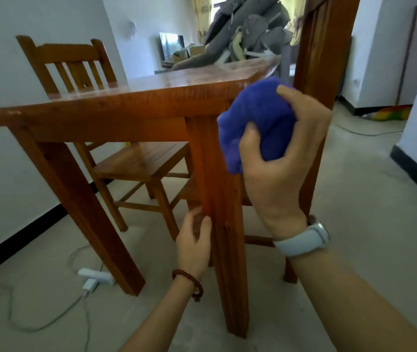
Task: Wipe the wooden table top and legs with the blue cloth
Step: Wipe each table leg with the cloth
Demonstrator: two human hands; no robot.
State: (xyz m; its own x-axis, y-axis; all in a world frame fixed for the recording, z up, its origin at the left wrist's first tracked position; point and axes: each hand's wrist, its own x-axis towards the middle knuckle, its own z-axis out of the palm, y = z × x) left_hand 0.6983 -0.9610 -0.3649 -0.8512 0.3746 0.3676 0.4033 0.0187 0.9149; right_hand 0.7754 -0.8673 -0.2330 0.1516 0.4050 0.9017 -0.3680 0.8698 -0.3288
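A wooden table (131, 107) fills the middle of the head view, seen from low down. Its near corner leg (225, 224) runs down the centre to the floor. The bunched blue cloth (255, 123) lies against the top of that leg, just under the table's corner. My right hand (283, 158) grips the cloth from the right, fingers curled round it. Lower down, my left hand (194, 240) holds the same leg from the left, fingers hooked around its edge.
A wooden chair (136, 158) stands under the table's far side by the white wall. A white power strip (95, 275) with cables lies on the floor beside the left table leg (88, 207). Another chair's tall wooden back post (322, 59) rises at the right.
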